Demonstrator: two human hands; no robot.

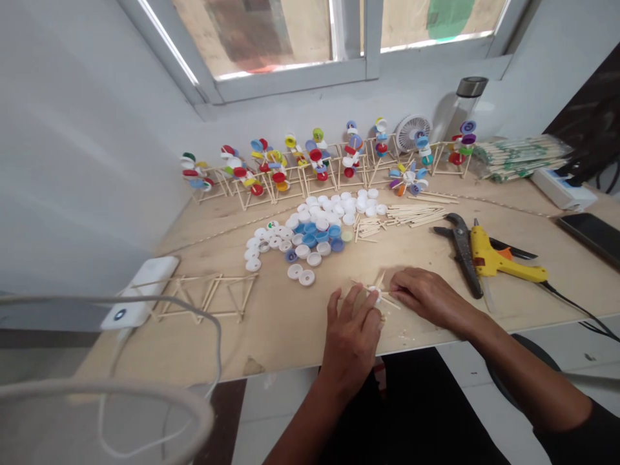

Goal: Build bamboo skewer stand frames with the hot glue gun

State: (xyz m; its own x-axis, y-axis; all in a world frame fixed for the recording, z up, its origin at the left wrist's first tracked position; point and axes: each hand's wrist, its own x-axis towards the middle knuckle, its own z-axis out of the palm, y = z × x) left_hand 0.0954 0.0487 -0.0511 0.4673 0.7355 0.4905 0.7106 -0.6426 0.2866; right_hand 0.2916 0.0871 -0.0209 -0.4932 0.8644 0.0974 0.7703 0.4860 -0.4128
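Note:
Near the table's front edge, a white bottle cap has several thin wooden sticks radiating from it. My left hand holds the cap from the left, fingertips against its side and partly covering it. On the other side, my right hand pinches the end of a stick at the cap's right. Most of that stick is hidden by the fingers. A pile of loose white and blue bottle caps lies beyond my hands, with short cut sticks and longer sticks beside it.
At right lie black-handled cutters, a yellow glue gun with its cord, and a phone. Stick frames with coloured cap wheels line the wall. Bare stick frames and a white power bank-like box sit left.

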